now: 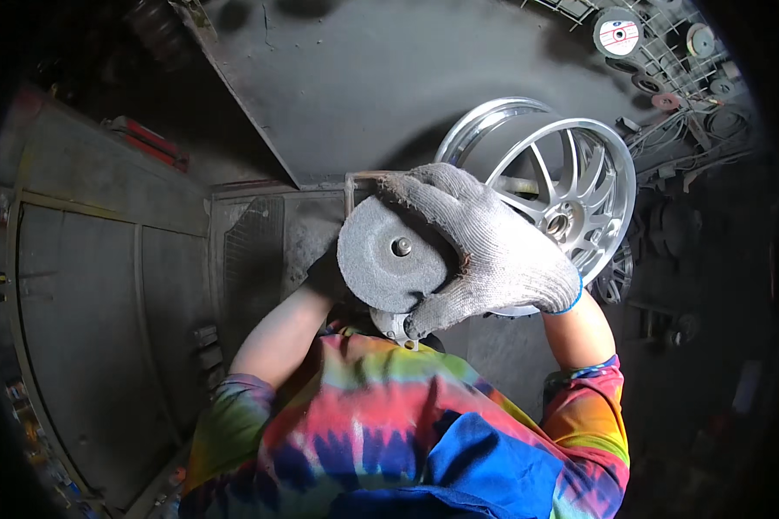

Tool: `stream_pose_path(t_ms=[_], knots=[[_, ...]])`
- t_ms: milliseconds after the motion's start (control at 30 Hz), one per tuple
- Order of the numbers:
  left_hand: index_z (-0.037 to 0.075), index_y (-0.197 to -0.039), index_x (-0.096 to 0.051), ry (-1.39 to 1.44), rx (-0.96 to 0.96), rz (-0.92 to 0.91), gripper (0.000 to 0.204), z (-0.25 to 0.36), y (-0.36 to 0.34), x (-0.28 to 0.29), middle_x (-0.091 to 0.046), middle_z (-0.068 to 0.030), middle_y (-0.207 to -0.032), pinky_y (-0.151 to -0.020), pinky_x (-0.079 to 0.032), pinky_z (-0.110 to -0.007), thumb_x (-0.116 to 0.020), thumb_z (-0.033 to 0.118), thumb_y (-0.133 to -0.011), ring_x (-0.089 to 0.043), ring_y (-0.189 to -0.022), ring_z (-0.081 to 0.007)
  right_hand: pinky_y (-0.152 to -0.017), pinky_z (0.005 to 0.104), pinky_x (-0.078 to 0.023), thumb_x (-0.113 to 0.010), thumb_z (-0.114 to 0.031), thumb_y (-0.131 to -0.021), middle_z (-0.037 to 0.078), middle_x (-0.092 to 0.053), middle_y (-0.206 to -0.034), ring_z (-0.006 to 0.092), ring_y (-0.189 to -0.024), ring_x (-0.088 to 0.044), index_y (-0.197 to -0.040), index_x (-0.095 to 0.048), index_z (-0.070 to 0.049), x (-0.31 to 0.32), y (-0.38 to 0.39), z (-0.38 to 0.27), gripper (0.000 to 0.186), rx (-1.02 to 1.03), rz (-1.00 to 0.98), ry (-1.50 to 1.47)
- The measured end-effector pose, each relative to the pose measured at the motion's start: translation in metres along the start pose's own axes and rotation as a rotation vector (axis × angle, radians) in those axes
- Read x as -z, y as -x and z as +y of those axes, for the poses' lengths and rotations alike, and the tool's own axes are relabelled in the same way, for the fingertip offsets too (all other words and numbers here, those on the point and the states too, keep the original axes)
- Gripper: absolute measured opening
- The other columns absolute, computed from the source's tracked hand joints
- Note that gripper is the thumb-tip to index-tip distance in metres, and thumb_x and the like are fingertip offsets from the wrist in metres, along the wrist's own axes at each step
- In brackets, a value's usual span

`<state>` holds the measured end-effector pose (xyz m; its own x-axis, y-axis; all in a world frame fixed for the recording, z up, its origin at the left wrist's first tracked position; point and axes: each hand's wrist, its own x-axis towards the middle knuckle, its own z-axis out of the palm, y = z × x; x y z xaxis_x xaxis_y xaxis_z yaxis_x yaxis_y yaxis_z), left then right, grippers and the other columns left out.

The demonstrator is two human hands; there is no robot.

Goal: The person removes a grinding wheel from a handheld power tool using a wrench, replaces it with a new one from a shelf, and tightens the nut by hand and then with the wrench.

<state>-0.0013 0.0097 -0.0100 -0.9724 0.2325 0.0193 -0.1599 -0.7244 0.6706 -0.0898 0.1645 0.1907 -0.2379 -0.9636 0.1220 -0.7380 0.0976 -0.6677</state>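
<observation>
A round grey abrasive disc with a central spindle faces up in front of my body, mounted on a tool with a metal part showing below it. My right hand, in a whitish knit glove, curls round the disc’s right side, fingertips at the top and thumb at the lower edge. My left hand, dark and apparently gloved, is mostly behind the disc; its fingers are hidden. A silver multi-spoke wheel rim stands just beyond my right hand, partly hidden by it.
A grey panel is behind. A wire rack holds several cutting discs at upper right. A dark cabinet lines the left, with a red object above. Another wheel rim lies low behind the silver one.
</observation>
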Motion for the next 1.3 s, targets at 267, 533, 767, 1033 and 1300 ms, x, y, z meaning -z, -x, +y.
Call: stream_pose_path(t_ms=[267, 533, 767, 1033, 1300], knots=[[0.01, -0.156, -0.018, 0.002, 0.018, -0.011, 0.059, 0.001, 0.008, -0.008, -0.029, -0.0118, -0.158, -0.121, -0.026, -0.041, -0.039, 0.034, -0.107, -0.028, -0.146, -0.0235, -0.101, 0.0455, -0.044, -0.092, -0.046, -0.046, 0.028, -0.053, -0.127, 0.0447, -0.118, -0.054, -0.138, -0.044, 0.007, -0.009, 0.013, 0.005, 0.116, -0.018, 0.054, 0.046], [0.01, -0.144, -0.027, 0.008, 0.009, 0.033, 0.047, 0.002, 0.015, -0.007, -0.037, -0.0101, -0.145, -0.111, -0.032, -0.038, -0.043, 0.03, -0.104, -0.036, -0.134, -0.0203, -0.115, 0.0407, -0.03, -0.089, -0.066, -0.028, 0.021, -0.046, -0.146, 0.0306, -0.137, -0.043, -0.148, -0.035, 0.007, -0.01, 0.048, 0.032, 0.15, -0.196, 0.213, -0.194], [0.009, -0.134, -0.035, -0.001, 0.004, 0.09, 0.037, -0.003, 0.021, -0.014, -0.044, -0.0087, -0.134, -0.103, -0.038, -0.034, -0.046, 0.026, -0.103, -0.043, -0.123, -0.0174, -0.112, 0.0492, -0.032, -0.092, -0.049, -0.044, 0.025, -0.046, -0.142, 0.0437, -0.133, -0.042, -0.141, -0.046, 0.001, -0.075, 0.062, 0.025, 0.118, -0.217, 0.256, -0.1], [0.008, -0.122, -0.044, -0.003, -0.033, 0.166, 0.026, -0.016, 0.016, -0.038, -0.052, -0.007, -0.122, -0.093, -0.044, -0.03, -0.051, 0.022, -0.101, -0.05, -0.111, -0.0142, -0.109, 0.0462, -0.037, -0.09, -0.042, -0.061, 0.02, -0.052, -0.137, 0.0358, -0.128, -0.049, -0.142, -0.044, -0.003, -0.148, 0.08, 0.035, 0.101, -0.413, 0.592, -0.772], [0.008, -0.11, -0.053, 0.051, -0.124, 0.197, 0.015, -0.03, 0.006, -0.075, -0.06, -0.0053, -0.11, -0.084, -0.05, -0.027, -0.055, 0.018, -0.099, -0.058, -0.099, -0.0109, -0.109, 0.0418, -0.041, -0.094, -0.033, -0.058, 0.015, -0.053, -0.14, 0.0279, -0.127, -0.053, -0.143, -0.043, -0.003, -0.121, 0.118, 0.046, 0.104, -0.363, 0.414, -1.066]])
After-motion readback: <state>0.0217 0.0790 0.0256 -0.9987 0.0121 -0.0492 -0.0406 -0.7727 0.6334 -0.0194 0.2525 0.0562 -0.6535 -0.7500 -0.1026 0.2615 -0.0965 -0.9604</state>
